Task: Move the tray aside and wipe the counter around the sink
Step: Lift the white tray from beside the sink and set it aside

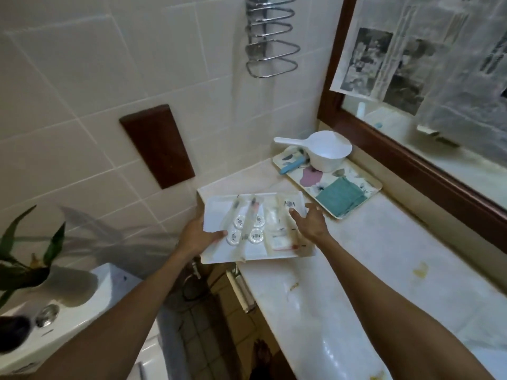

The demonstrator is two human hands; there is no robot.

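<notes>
A white rectangular tray [216, 212] lies at the left end of the pale marble counter [370, 259], its left part overhanging the counter's edge. It carries wrapped toothbrushes, round white caps and small packets. My left hand [199, 237] grips the tray's left edge, thumb on top. My right hand [310, 223] hovers over the tray's right edge with fingers spread, holding nothing. A folded teal cloth [341, 197] lies on a second, flower-patterned tray [310, 179] behind.
A white plastic dipper [326, 153] stands on the patterned tray near the wall. A dark wooden mirror frame [411, 157] runs along the counter's back. Yellowish stains [419, 270] mark the counter. A toilet cistern [79, 305] and a plant [24, 259] sit at lower left.
</notes>
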